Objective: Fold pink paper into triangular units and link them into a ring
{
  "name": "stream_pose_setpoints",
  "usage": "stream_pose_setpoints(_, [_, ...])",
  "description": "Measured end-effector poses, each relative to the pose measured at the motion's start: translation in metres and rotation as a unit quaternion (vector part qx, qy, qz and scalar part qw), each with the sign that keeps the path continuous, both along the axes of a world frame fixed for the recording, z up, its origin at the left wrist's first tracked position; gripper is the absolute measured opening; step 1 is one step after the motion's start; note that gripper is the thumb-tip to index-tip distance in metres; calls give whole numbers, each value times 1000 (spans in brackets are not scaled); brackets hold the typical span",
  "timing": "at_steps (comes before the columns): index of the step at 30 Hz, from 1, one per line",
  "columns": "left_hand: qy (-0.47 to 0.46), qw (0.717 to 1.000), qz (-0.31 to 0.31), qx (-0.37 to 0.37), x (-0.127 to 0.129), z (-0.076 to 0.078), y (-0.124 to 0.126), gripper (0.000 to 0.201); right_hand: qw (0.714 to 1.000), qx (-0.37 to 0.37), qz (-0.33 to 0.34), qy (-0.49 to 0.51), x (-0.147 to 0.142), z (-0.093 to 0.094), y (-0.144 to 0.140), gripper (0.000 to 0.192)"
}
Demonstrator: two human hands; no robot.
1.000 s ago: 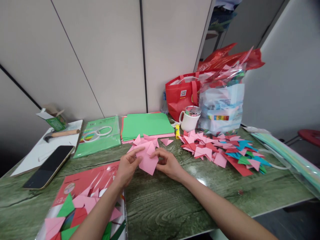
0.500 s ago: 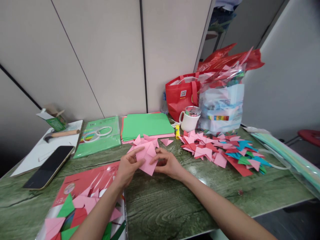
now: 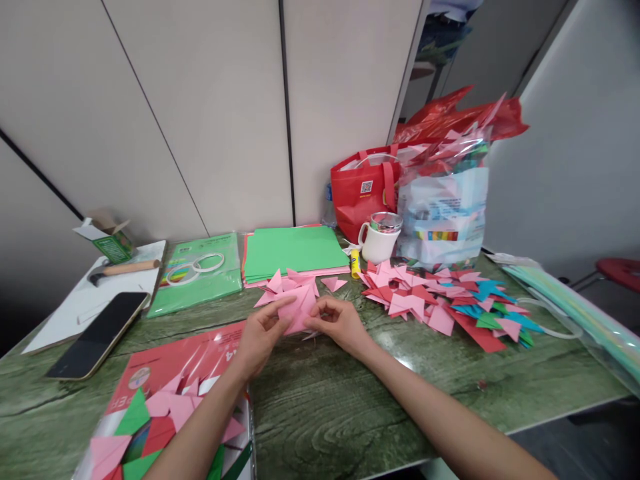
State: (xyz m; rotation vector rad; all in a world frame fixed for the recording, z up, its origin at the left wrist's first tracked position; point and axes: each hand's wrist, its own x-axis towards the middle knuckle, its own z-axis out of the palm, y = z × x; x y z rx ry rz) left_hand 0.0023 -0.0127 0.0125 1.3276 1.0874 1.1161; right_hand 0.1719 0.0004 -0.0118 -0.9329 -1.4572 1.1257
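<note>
My grip is on a pink folded paper piece (image 3: 300,309): my left hand (image 3: 260,337) pinches its near-left edge, with the forefinger laid out along the top, and my right hand (image 3: 338,324) pinches its right side between thumb and fingertips. The piece sits just above the green bench (image 3: 350,413), in front of me and a little left of the middle, and it is tilted up towards me. Just behind it lies a small cluster of loose pink triangles (image 3: 290,283), touching or nearly so; I cannot tell which. Beyond those is a stack of green sheets (image 3: 293,250). To my right, a wide heap of folded pieces (image 3: 445,303) in pink, red, blue and green spreads over the bench, with a white mug (image 3: 380,239) and a red bag (image 3: 363,190) behind it. At my left elbow lies a clear packet of coloured paper (image 3: 165,400), and further left a dark phone (image 3: 100,333) rests face up on the bench.
</note>
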Motion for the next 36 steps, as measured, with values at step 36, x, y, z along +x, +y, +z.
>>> stream_pose_setpoints(36, [-24, 998, -5, -55, 9, 6, -4, 59, 997, 71, -17, -31, 1, 0, -1, 13])
